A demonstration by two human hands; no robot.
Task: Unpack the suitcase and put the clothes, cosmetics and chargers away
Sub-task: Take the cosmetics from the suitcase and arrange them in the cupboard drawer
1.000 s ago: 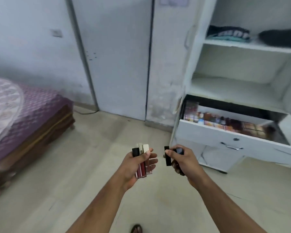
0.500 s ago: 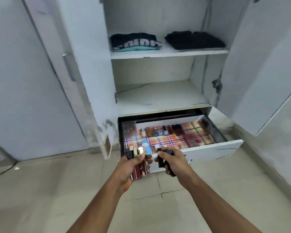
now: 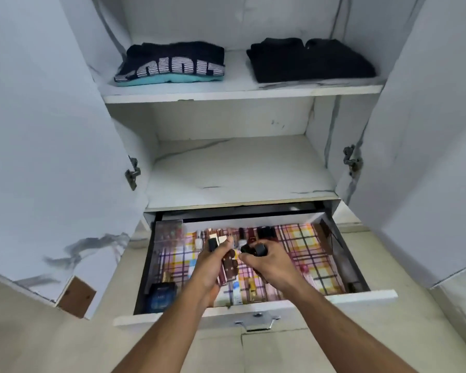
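Both hands hang over the open drawer in the lower middle of the frame. The left hand has its grip closed round a bundle of lip gloss tubes; their black and cream caps stick out above the thumb toward the back of the drawer, and the reddish-brown bodies show below the fingers. Just right of it, almost touching, the right hand has its grip closed round small black cosmetics, whose dark ends poke out above the knuckles.

The drawer is lined with plaid paper. More small cosmetics lie along its back wall, and a dark blue box sits in its lower left corner.

In the upper part of the frame, a shelf of the white wardrobe carries a folded dark shirt with striped lettering on the left and a folded black garment on the right, well apart.
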